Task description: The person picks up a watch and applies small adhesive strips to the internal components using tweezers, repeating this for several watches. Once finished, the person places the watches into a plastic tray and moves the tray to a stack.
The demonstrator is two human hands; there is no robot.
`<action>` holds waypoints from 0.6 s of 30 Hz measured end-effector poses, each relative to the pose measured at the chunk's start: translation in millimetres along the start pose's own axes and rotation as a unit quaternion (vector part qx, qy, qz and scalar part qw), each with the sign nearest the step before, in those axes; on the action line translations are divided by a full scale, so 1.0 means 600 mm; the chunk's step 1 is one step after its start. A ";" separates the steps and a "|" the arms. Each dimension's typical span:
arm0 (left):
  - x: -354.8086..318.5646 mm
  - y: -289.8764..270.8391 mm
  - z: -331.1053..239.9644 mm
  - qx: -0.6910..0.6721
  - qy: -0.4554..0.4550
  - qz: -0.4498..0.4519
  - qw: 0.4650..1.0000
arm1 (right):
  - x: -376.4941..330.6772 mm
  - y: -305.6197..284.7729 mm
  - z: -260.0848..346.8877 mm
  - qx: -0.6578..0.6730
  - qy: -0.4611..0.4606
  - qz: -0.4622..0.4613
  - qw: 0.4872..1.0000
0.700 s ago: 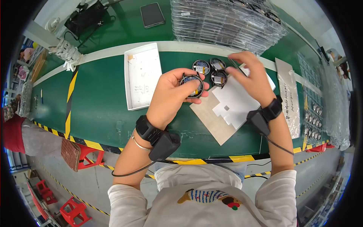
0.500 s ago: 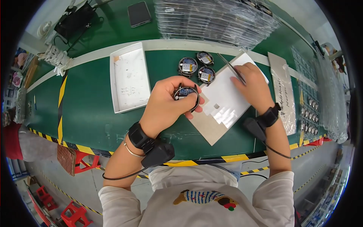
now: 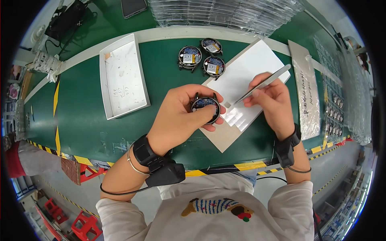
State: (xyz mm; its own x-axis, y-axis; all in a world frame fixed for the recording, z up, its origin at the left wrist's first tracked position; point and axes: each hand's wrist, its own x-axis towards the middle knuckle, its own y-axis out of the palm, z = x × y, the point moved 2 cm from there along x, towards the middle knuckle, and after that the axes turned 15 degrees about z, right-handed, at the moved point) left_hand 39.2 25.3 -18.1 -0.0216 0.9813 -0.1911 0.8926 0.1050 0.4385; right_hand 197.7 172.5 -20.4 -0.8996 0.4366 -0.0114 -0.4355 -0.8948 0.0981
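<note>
We work at a long green bench [image 3: 80,104] edged with yellow and black stripes. Across its far side lies a broad stack of clear plastic trays [image 3: 225,12], and more such trays [image 3: 341,96] run down the right edge. To the left stands a shallow white tray [image 3: 122,78], and in the middle a white sheet on grey card [image 3: 249,74] lies at a slant. Right of that sheet rests a long narrow bag [image 3: 307,92] of clear film. Beyond the sheet's upper left corner three round black watch cases [image 3: 201,58] sit close together, backs up, showing their small boards.

Our left hand [image 3: 177,118] is curled around a fourth round watch case [image 3: 205,109], thumb and fingers gripping its rim, and holds it just above the near end of the sheet. Our right hand [image 3: 271,102] pinches a pair of metal tweezers [image 3: 261,85] between thumb and fingers; the tips point down and left, close beside the held case, over a small square patch on the sheet. Both wrists wear black straps with cables.
</note>
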 end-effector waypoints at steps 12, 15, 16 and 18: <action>0.004 -0.015 0.003 0.091 -0.074 0.019 0.993 | 0.011 0.002 -0.024 -0.008 0.027 0.019 0.999; 0.009 -0.012 0.009 0.076 -0.056 -0.001 0.996 | 0.013 0.001 -0.023 -0.008 0.038 0.030 0.999; 0.011 -0.013 0.010 0.066 -0.050 -0.010 0.997 | 0.013 0.001 -0.023 -0.014 0.041 0.037 0.998; 0.013 -0.012 0.011 0.046 -0.036 -0.028 0.998 | 0.014 0.001 -0.024 -0.026 0.045 0.050 0.997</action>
State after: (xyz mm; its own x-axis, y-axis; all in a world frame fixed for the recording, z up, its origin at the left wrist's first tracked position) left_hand 35.5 31.1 -28.8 -0.0438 0.9600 -0.2764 0.9282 0.1414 0.3441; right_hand 189.5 174.0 -34.7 -0.9368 0.3371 -0.0940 -0.3428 -0.9380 0.0521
